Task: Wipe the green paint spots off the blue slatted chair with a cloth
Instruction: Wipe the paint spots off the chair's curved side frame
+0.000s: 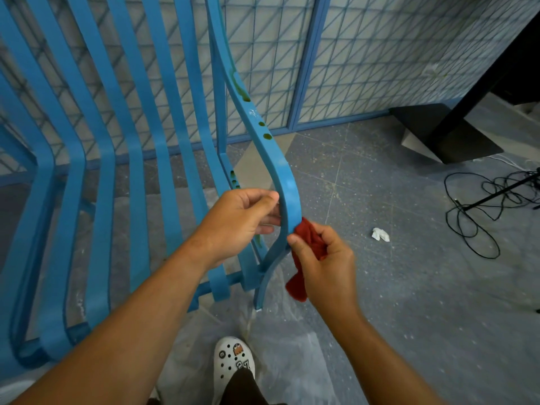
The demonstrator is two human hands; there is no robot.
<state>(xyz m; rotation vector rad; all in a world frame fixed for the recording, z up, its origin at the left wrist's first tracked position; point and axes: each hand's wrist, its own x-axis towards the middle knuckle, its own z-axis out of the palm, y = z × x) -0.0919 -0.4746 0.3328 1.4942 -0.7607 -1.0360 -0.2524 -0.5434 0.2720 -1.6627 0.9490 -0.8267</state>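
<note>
Green paint spots (267, 136) yet to wipe on blue armrest (289, 185), steadied by gripping left hand (242, 220), red cloth (306, 244) bunched in right hand (327, 258), upward strokes probably next.

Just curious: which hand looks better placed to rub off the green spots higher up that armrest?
The right hand: it grips the red cloth against the armrest, below the green spots. The left hand only steadies the armrest.

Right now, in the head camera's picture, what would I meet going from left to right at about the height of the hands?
blue chair slats → left hand gripping the chair's armrest → red cloth bunched in the right hand → crumpled white scrap on the floor → tangled black cable
</note>
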